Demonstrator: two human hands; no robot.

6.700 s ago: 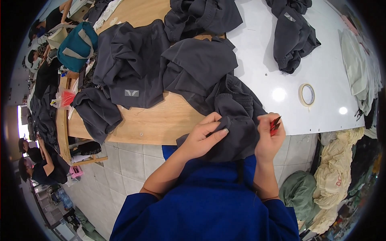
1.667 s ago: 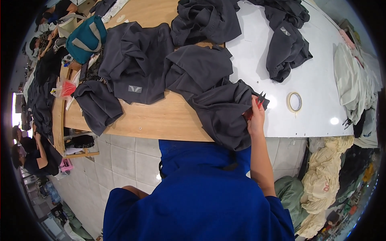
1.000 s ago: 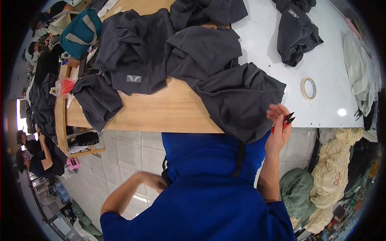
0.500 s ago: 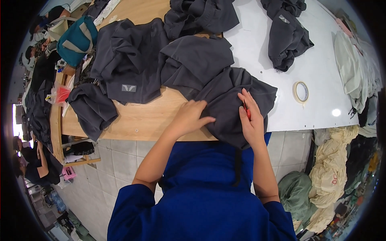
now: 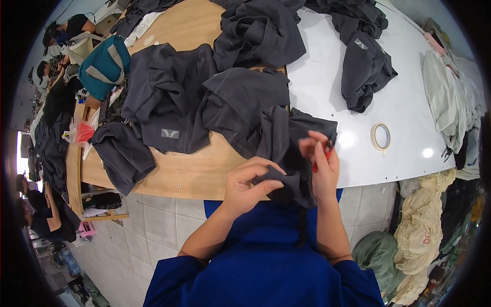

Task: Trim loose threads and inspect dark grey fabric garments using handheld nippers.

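Dark grey garment (image 5: 286,153), the piece we are working on, hangs over the near edge of the table right in front of our chest, bunched between both hands. Our left hand (image 5: 248,187) pinches a fold of it, thumb on top and fingers curled under the cloth. Our right hand (image 5: 322,166) stands upright just beside it, fingers closed around a small red tool (image 5: 321,156) and touching the same fabric; the tool is mostly hidden, so we cannot tell its kind. Both forearms rise from the lower edge, bare below blue sleeves (image 5: 266,271).

Under the cloth, the table is pale wood (image 5: 189,171) on our left and glossy white (image 5: 404,112) on our right. On the white part, to the right of our right hand and apart from it, lies a roll of tape (image 5: 381,136), flat. Left of our hands, a spread grey garment bears a small rectangular grey label (image 5: 170,133) with a light mark. Beyond it, more dark garments (image 5: 258,36) are heaped across the middle, and another (image 5: 365,64) lies on the white surface. At the far left sit a teal bag (image 5: 105,66) with grey straps and a red-and-clear plastic packet (image 5: 81,132). Pale cloth (image 5: 445,97) is piled at the far right edge.
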